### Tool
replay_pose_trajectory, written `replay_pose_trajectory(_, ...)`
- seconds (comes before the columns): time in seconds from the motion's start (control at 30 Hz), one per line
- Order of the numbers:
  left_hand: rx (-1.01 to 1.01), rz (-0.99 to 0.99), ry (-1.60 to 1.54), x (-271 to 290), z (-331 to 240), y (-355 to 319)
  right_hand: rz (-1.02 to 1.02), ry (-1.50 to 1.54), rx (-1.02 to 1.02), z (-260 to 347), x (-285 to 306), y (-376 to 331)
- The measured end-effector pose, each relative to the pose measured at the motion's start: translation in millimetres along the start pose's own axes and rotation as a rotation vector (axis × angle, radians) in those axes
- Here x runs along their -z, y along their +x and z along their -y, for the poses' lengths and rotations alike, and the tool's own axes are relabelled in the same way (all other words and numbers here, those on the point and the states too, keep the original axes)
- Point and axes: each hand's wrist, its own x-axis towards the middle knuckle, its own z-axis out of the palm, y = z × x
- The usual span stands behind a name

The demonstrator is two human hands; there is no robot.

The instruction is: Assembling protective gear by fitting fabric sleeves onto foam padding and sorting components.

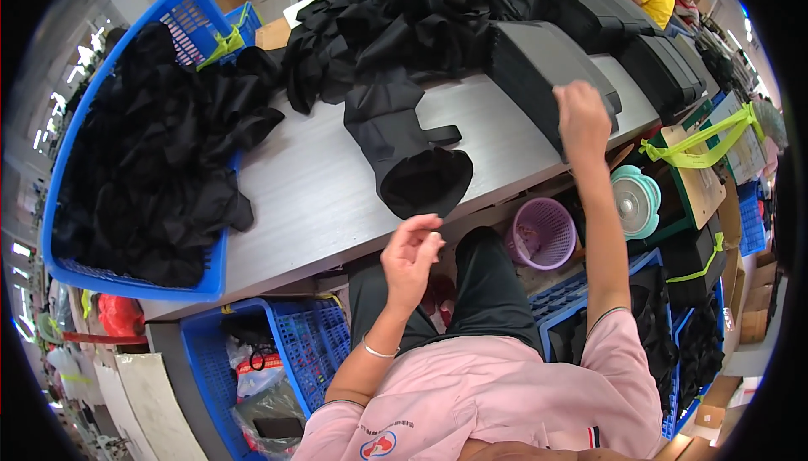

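With the right hand (582, 118) grasping the stack of flat black foam panels (539, 70) at the grey desk (311, 192) edge, left hand (410, 252) loosely curled, empty, the leaning stack might topple off.

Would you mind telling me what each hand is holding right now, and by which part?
The right hand grips the top dark foam panel of the stack at its near upper corner. The left hand holds nothing, fingers loosely curled above the table edge.
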Motion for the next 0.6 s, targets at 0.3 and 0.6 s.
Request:
replay_pose_trajectory(0.3,0.714,0.445,-0.619,-44.9,101.6,-12.6,0.495,0.454,-0.101,105.9,88.3,-172.7)
replay_pose_trajectory(0.6,0.746,0.695,-1.046,-70.9,101.6,-10.3,0.797,1.086,-0.686,95.1,158.4,-208.4)
